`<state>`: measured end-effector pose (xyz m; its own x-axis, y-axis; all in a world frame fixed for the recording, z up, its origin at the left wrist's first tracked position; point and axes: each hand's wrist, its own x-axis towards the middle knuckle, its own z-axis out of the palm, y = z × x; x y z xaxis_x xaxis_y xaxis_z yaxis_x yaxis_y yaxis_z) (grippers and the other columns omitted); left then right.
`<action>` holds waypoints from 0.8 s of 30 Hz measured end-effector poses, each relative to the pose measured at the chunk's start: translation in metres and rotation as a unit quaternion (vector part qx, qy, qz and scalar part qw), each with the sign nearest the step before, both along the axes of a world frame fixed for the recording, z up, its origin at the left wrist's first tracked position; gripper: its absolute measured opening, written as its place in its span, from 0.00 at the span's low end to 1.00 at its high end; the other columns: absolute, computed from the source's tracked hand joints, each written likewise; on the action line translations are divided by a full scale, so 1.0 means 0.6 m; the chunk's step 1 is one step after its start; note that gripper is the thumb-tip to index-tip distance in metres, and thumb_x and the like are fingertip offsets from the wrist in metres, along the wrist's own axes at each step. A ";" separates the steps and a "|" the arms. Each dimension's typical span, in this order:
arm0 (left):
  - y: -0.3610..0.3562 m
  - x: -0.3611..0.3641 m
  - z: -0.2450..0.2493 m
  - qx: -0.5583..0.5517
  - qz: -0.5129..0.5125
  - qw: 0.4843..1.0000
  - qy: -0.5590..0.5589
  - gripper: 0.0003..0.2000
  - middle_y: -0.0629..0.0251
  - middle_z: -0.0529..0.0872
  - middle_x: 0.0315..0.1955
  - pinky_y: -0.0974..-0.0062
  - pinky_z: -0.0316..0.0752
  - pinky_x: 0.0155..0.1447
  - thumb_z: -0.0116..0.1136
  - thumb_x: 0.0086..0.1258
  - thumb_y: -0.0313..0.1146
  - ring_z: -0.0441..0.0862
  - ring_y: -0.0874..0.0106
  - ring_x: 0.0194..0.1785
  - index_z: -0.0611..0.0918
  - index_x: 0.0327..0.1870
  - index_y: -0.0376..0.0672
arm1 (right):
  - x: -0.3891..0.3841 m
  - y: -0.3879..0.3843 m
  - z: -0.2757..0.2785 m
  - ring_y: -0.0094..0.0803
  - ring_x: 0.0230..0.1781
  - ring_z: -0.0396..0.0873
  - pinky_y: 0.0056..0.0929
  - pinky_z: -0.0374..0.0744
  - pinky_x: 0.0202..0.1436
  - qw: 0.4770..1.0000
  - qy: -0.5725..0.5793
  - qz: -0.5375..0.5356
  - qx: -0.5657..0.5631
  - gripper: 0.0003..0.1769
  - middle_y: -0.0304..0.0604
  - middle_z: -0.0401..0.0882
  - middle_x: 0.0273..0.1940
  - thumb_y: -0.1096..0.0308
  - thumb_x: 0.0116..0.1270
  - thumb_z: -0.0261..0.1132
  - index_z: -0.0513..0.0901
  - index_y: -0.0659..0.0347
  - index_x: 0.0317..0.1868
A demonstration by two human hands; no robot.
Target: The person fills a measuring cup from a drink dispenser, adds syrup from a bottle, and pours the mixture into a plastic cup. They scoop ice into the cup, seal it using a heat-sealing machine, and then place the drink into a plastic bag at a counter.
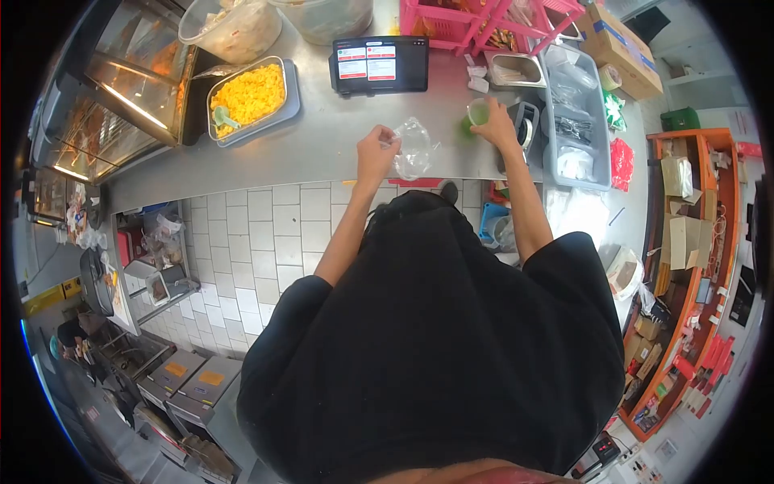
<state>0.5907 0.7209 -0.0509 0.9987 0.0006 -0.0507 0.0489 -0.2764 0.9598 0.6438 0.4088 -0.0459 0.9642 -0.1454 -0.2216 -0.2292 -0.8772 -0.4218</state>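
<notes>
My left hand point(376, 153) pinches the edge of a clear plastic bag point(414, 153) over the front part of the steel counter point(322, 145). The bag looks thin and crumpled, spread out to the right of my fingers. To its right, my right hand point(497, 127) is wrapped round a see-through cup point(477, 113) with something green at its lower part. Ahead of both hands stands a black tablet point(380, 66) with order-like panels on its screen.
A tray of yellow food point(248, 97) with a green scoop sits left. Behind it are large tubs point(230, 32). Pink baskets point(439, 24) stand at the back. A grey divided bin point(576, 121) and a metal container point(516, 70) are right. A glass heated cabinet point(133, 81) borders the left.
</notes>
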 end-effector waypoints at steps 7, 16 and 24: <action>-0.068 -0.006 -0.025 -0.070 -0.009 0.996 0.049 0.07 0.53 0.88 0.31 0.72 0.83 0.31 0.64 0.67 0.26 0.90 0.68 0.31 0.82 0.40 0.32 | -0.073 0.033 0.138 0.52 0.66 0.75 0.41 0.73 0.69 0.976 -0.079 -0.060 0.193 0.52 0.63 0.74 0.64 0.53 0.49 0.81 0.67 0.68 0.70; -0.088 0.014 -0.065 -0.073 -0.053 0.994 0.067 0.08 0.58 0.89 0.39 0.74 0.84 0.34 0.61 0.73 0.27 0.89 0.72 0.38 0.83 0.48 0.34 | -0.110 0.111 0.080 0.49 0.64 0.75 0.41 0.72 0.68 0.972 -0.014 0.028 0.233 0.51 0.62 0.73 0.62 0.56 0.45 0.80 0.66 0.71 0.66; -0.102 0.018 -0.111 -0.015 -0.036 0.999 -0.007 0.09 0.56 0.90 0.35 0.70 0.83 0.39 0.65 0.69 0.31 0.89 0.68 0.35 0.86 0.44 0.34 | -0.129 0.140 -0.013 0.58 0.65 0.71 0.46 0.73 0.68 0.978 -0.115 0.079 0.155 0.53 0.61 0.71 0.62 0.59 0.42 0.82 0.66 0.69 0.68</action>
